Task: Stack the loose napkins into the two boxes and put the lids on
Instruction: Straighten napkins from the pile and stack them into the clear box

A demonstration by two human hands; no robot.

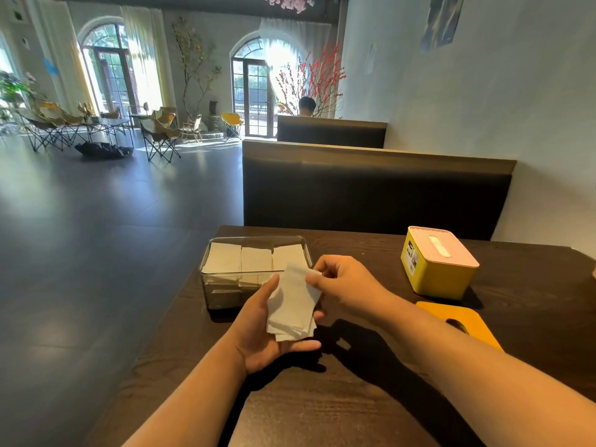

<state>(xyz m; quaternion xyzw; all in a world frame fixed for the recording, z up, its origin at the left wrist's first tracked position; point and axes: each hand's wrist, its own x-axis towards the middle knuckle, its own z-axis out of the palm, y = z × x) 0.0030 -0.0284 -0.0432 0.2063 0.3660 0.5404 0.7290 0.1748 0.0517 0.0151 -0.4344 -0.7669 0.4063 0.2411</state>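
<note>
Dark tabletop (pixel 322 414); on it a clear box (pixel 222 285) — open-topped, napkins (pixel 225 259) in rows. Right of it: a yellow box (pixel 442 279) under its pink lid (pixel 459 250), then a loose yellow lid (pixel 432 312). Before it, the hands — left hand (pixel 267 343) grips a napkin stack (pixel 290 311), right hand (pixel 345 282) pinches its top napkin (pixel 295 275).

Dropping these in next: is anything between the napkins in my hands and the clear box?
Nothing visible. The napkins, held by the left hand and pinched by the right hand, sit just before the clear box, whose top is open. The yellow lid lies off to the right.
</note>
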